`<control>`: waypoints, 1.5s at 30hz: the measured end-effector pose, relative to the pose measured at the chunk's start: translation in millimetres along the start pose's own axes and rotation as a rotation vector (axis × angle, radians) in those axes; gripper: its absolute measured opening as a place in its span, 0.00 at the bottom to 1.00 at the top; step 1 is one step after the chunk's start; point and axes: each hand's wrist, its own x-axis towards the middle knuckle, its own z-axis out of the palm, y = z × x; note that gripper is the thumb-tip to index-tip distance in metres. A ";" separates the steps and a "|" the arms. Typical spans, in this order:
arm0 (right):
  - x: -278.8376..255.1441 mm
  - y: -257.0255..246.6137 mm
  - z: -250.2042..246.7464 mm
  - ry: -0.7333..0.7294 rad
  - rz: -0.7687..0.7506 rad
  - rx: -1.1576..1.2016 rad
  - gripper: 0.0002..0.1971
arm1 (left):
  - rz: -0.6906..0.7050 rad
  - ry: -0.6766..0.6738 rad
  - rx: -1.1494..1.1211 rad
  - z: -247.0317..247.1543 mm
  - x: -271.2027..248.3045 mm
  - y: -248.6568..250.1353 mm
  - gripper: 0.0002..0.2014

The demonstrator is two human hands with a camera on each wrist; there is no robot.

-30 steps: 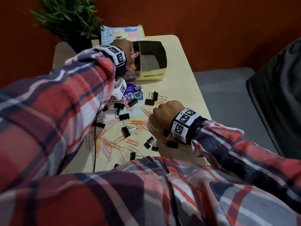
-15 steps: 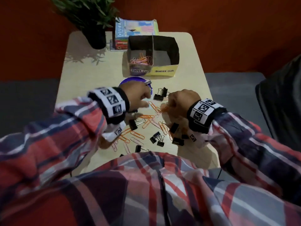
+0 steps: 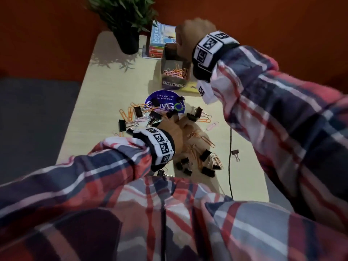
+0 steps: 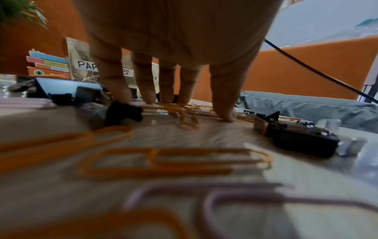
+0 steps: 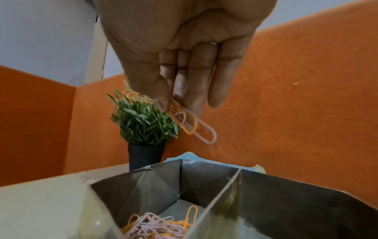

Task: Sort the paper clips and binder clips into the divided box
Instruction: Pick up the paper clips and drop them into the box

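My right hand [image 5: 175,105] hangs above the divided box [image 5: 286,202] and pinches a few orange and pink paper clips [image 5: 194,127] between thumb and fingers. Below it, the left compartment, labelled paper clips, holds a heap of clips [image 5: 159,226]. In the head view the right hand [image 3: 195,32] covers the right side of the box [image 3: 174,84]. My left hand [image 3: 177,125] is down in the pile on the table. Its straight fingers [image 4: 147,93] and thumb touch orange paper clips [image 4: 184,113]. Black binder clips [image 3: 205,154] and paper clips [image 3: 205,140] lie scattered around it.
A potted plant [image 3: 128,25] and a stack of books [image 3: 160,40] stand at the table's far end behind the box. A round purple sticker [image 3: 163,102] lies under part of the pile. A black cable [image 3: 230,157] runs across the table near its right edge.
My right hand has risen from the pile with paper clips and now hangs over the box. My left hand, at the box a second ago, is back down on the pile.
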 end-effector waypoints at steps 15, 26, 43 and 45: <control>-17.1 22.7 21.6 -0.088 0.105 0.069 0.14 | 0.095 -0.275 -0.012 -27.0 39.8 -4.1 0.44; -198.6 55.7 76.7 -0.584 -0.034 -0.018 0.27 | 0.183 -0.096 -0.025 -25.4 40.1 -0.1 0.25; -212.7 32.8 80.4 -0.453 -0.033 -0.156 0.16 | -0.054 -0.064 -0.220 -3.7 9.0 -5.8 0.18; -199.7 31.3 81.8 -0.434 -0.022 -0.180 0.14 | -0.092 -0.032 -0.236 -2.8 7.1 -0.6 0.23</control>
